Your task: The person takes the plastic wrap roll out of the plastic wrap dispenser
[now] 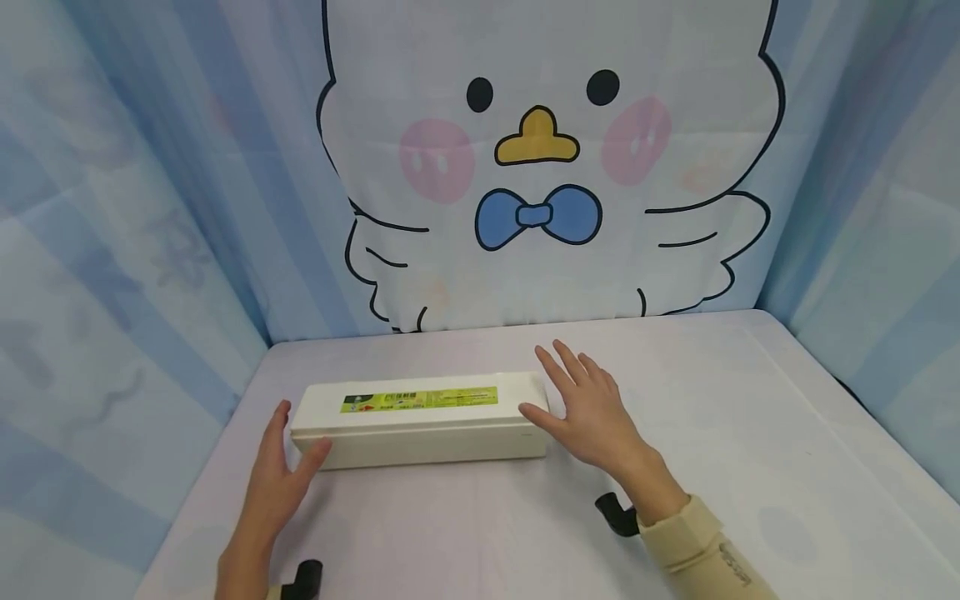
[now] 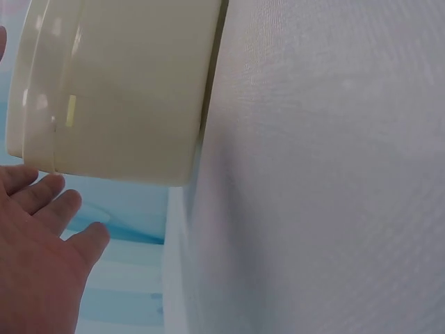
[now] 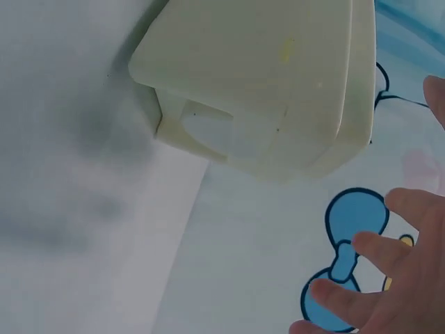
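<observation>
Long white box (image 1: pixel 427 446), closed, yellow-green label (image 1: pixel 420 399) on lid (image 1: pixel 519 390), lies flat on table (image 1: pixel 750 417) between left hand (image 1: pixel 277 479) and right hand (image 1: pixel 596 417).

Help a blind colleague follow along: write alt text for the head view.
A long white box with a yellow-green label lies on a white-covered table between a person's bare, open left grip and right grip. Behind it, a fabric backdrop shows a cartoon bird with a blue bow tie.

Your bare left hand (image 1: pixel 274 482), your bare right hand (image 1: pixel 592 418), beige right sleeve (image 1: pixel 697 550), dark lettering (image 1: pixel 733 563), black rounded pieces (image 1: pixel 618 517) beside your wrists
</observation>
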`<action>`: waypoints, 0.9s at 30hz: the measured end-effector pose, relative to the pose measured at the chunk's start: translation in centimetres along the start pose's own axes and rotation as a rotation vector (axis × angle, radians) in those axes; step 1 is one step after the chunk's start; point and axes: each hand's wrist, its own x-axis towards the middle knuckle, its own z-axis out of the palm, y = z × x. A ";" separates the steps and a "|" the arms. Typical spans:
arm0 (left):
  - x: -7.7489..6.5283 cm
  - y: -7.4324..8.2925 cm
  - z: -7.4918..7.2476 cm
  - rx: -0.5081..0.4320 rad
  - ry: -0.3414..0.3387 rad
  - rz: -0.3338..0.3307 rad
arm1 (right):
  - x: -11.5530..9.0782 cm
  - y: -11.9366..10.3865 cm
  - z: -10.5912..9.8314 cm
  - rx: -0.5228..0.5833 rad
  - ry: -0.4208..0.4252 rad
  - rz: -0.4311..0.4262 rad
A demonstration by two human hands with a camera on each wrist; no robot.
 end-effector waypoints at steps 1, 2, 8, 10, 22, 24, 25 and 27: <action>0.0 -0.1 0.1 -0.006 0.000 0.003 | 0.1 -0.1 0.1 0.002 -0.002 -0.004; 0.0 -0.2 0.1 -0.010 0.000 0.004 | 0.2 -0.2 0.2 0.001 -0.005 -0.008; 0.2 -0.3 0.3 -0.015 -0.020 -0.014 | 0.7 -1.0 0.5 -0.003 -0.023 -0.030; 0.2 -0.3 0.3 -0.019 -0.022 -0.018 | 0.9 -1.1 0.6 0.000 -0.026 -0.039; 0.5 -0.5 0.5 -0.094 -0.017 -0.002 | 1.8 -2.1 0.9 -0.019 -0.052 -0.070; 0.6 -0.6 0.4 -0.108 -0.024 -0.002 | 1.9 -2.3 1.1 -0.025 -0.066 -0.070; 0.6 -0.7 0.4 -0.115 -0.029 -0.001 | 2.0 -2.4 1.2 -0.026 -0.070 -0.069; 0.7 -0.8 0.5 -0.133 -0.037 0.002 | 2.1 -2.6 1.3 -0.035 -0.075 -0.074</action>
